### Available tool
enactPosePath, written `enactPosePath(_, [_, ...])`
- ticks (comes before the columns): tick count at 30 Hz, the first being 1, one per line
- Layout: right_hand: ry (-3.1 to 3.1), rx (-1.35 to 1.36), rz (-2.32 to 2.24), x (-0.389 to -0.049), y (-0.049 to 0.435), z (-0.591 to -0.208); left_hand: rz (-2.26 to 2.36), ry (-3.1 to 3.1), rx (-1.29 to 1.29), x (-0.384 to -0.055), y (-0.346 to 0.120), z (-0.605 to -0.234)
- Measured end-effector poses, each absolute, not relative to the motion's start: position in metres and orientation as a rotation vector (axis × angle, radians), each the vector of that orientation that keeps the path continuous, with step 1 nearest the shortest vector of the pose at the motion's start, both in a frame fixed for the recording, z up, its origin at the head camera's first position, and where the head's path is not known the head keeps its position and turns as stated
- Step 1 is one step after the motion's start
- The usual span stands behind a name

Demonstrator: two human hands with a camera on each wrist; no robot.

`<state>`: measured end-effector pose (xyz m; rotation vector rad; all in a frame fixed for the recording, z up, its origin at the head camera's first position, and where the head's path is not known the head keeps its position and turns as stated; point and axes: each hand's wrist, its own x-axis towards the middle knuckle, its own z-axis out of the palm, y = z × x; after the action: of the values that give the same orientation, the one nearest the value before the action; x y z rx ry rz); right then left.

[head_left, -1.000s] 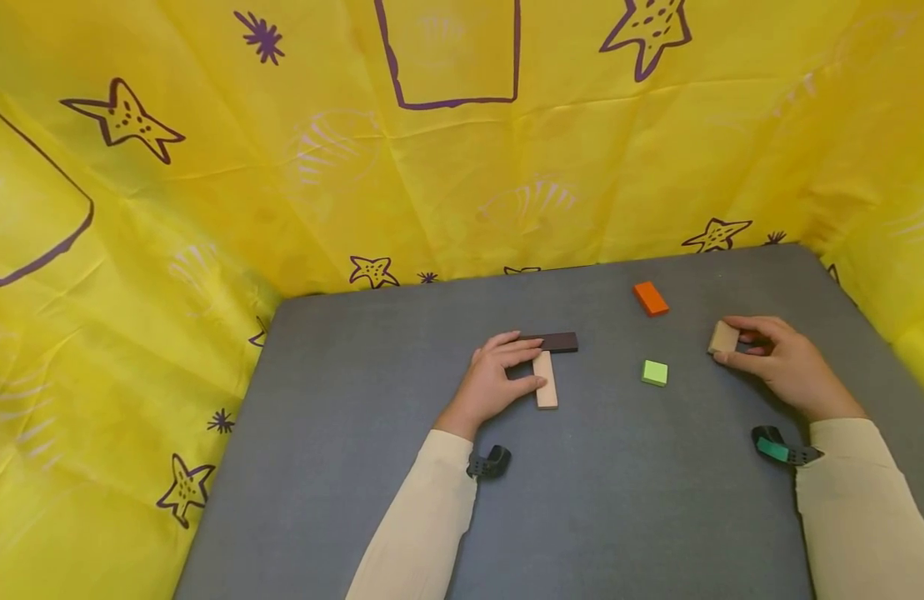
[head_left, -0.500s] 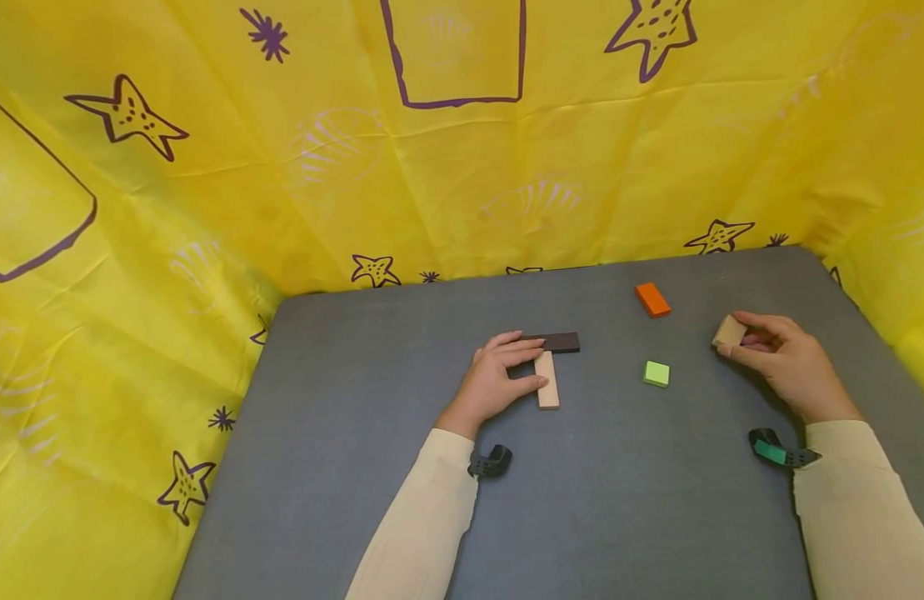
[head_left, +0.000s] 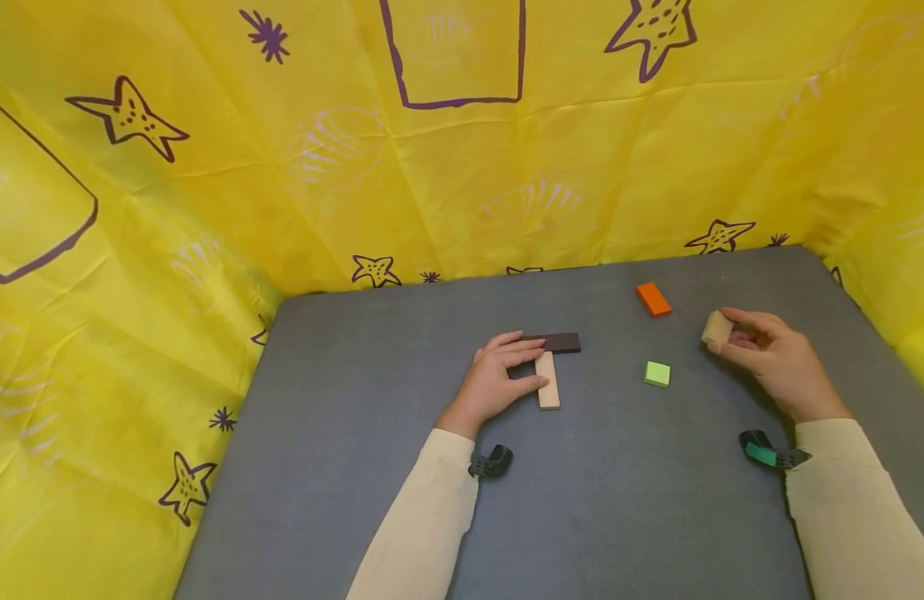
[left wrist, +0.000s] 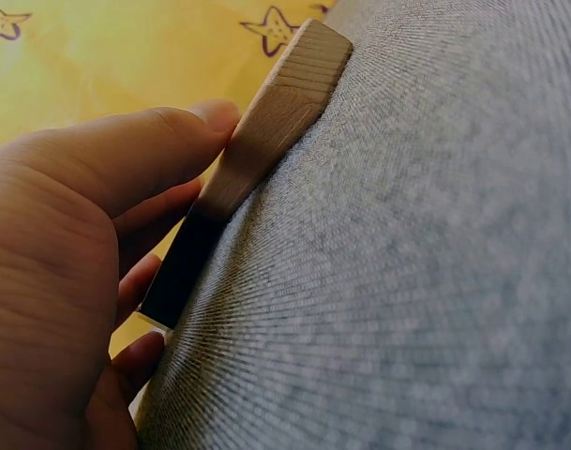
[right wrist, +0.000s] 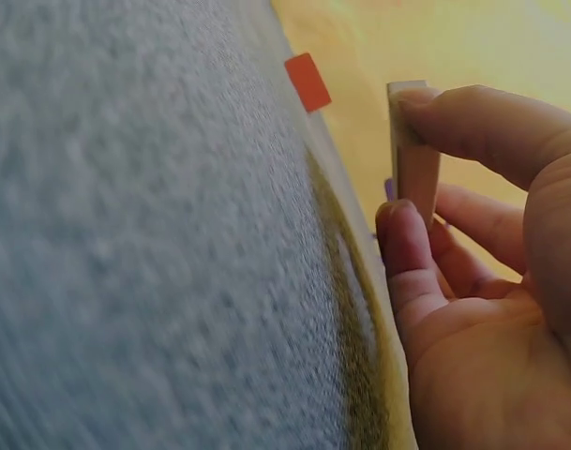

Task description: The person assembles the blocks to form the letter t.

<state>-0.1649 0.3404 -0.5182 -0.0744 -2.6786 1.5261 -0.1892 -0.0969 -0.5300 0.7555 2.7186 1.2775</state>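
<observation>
On the grey table, a dark brown block (head_left: 562,342) and a pale wooden block (head_left: 547,392) lie together at a right angle, forming a T or L; the hand covers part of the dark one. My left hand (head_left: 496,383) rests over them, thumb on the pale block and fingers reaching across the dark one. In the left wrist view the thumb touches the wooden block (left wrist: 280,117) near the dark block (left wrist: 182,267). Farther right, my right hand (head_left: 780,358) pinches a small beige block (head_left: 717,329) between thumb and fingers. The right wrist view shows that block (right wrist: 418,178) held above the table.
Between the hands lies a lime green block (head_left: 656,374). An orange block (head_left: 653,300) sits farther back, left of the right hand. Yellow cloth (head_left: 462,183) with sea drawings hangs along the table's back and sides.
The right hand has shifted slightly left with the beige block, whose tilt has changed. The left hand and the blocks on the table keep their places.
</observation>
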Motion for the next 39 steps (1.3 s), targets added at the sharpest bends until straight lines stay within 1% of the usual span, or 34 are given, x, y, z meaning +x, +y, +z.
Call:
enactPosePath(6, [-2.677,-0.033,1.547,-0.168,0.331,-0.513,1.290,2.705,0.744,-0.188,-0.098,-0.529])
enactPosePath(25, [-2.671,0.282,1.486,-0.176,0.277,-0.497,1.283,2.721,0.747,-0.190,-0.099,-0.531])
enactPosePath(39, [-2.641,0.391,1.573,-0.196,0.237,-0.489,1.295,2.706,0.767,-0.189,-0.098,-0.531])
